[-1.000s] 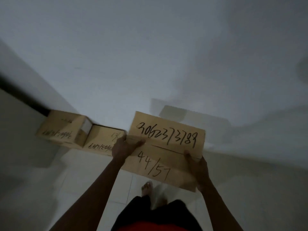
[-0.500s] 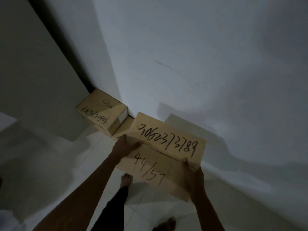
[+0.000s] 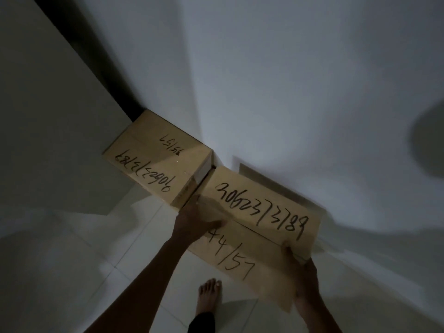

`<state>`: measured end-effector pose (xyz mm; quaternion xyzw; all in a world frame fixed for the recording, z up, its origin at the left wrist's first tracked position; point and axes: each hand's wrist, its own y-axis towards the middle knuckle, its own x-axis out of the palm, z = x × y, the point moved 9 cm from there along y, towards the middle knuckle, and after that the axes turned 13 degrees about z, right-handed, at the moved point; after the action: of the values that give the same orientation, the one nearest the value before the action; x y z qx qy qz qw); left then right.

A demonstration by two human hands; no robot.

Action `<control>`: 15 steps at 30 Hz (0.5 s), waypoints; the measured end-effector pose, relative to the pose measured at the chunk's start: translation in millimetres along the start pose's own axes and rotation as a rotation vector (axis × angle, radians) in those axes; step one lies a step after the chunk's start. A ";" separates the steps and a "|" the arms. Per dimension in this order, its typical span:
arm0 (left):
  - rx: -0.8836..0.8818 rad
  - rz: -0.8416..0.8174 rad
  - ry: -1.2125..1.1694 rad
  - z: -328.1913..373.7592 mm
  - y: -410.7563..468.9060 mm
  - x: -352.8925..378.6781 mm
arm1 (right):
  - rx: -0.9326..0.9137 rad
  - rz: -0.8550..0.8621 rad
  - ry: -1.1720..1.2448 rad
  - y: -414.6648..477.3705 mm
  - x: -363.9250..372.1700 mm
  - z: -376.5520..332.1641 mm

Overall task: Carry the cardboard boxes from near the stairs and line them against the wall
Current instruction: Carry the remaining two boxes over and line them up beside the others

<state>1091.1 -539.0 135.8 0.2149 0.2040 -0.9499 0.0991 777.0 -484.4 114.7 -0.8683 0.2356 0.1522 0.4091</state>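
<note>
I hold a cardboard box (image 3: 259,227) marked with a long handwritten number and "44/57" in both hands, above the floor and close to the white wall (image 3: 288,92). My left hand (image 3: 192,223) grips its left edge and my right hand (image 3: 304,280) grips its lower right corner. A second cardboard box (image 3: 153,159) with the same kind of writing sits on the floor against the wall, in the corner, just left of the held box. The box I saw beside it earlier is hidden behind the held one.
A dark gap and a pale panel (image 3: 48,116) run along the left of the corner. The floor is pale tile (image 3: 72,272). My bare foot (image 3: 209,296) stands below the held box.
The view has closed in on the corner and the floor box looks much nearer. The held box now hangs lower, right beside the floor box. My grip is unchanged.
</note>
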 end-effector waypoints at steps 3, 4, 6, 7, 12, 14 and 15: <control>0.026 -0.015 -0.077 -21.5 24.7 8.2 | -0.010 -0.053 0.044 27.4 42.6 11.1; 0.051 -0.030 -0.120 -25.4 31.4 12.8 | -0.015 -0.063 0.064 33.1 54.2 13.7; 0.084 -0.002 -0.064 -39.7 43.4 19.0 | -0.008 -0.077 0.089 45.4 72.5 20.0; 0.060 0.040 0.071 -50.9 48.3 18.3 | -0.001 -0.082 0.103 50.3 80.2 23.0; 0.211 0.044 0.522 -76.1 55.4 24.8 | -0.022 -0.110 0.138 64.7 106.4 26.5; 0.233 0.048 0.587 -77.7 59.4 22.3 | -0.045 -0.145 0.135 66.1 117.6 24.7; 0.236 0.041 0.613 -78.5 61.2 21.8 | -0.066 -0.153 0.142 64.8 122.9 22.3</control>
<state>1117.5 -562.3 40.1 0.5049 0.1085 -0.8559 0.0268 844.4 -537.9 3.4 -0.9053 0.1918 0.0662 0.3731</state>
